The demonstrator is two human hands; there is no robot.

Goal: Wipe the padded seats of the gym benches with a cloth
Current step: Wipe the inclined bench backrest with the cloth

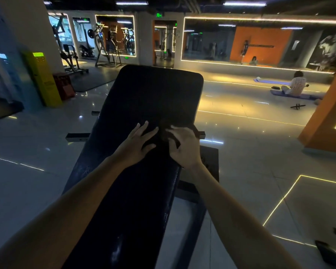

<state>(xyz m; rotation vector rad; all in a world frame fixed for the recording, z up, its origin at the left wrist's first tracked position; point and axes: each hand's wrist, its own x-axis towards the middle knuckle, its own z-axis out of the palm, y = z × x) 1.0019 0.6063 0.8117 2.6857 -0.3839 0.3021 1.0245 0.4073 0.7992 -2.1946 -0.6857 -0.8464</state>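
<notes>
Looks to be mid-wipe on the long black padded seat. Gripping a dark cloth with the right hand, fingers curled over it, bunched close to the seat's right edge, short of the far end. Bracing with the left hand just beside, fingers straight and spread flat on the padding, holding nothing. Contact between its fingertips and the cloth impossible to tell, dark on dark.

To do this step well: flatten the cloth out under the palm rather than working it balled, for more contact. Press evenly and draw it in long overlapping strokes along the length, from the far end back toward the near end. Carry each pass right over both side edges and the rounded far corners, likely sweat traps. Move the left hand out of the path, or set it behind the stroke, so as not to reprint a cleaned patch. Judging by the hands' place, probably much of the near half left to cover. Use the sheen toward the near end as a guide to missed streaks.
</notes>
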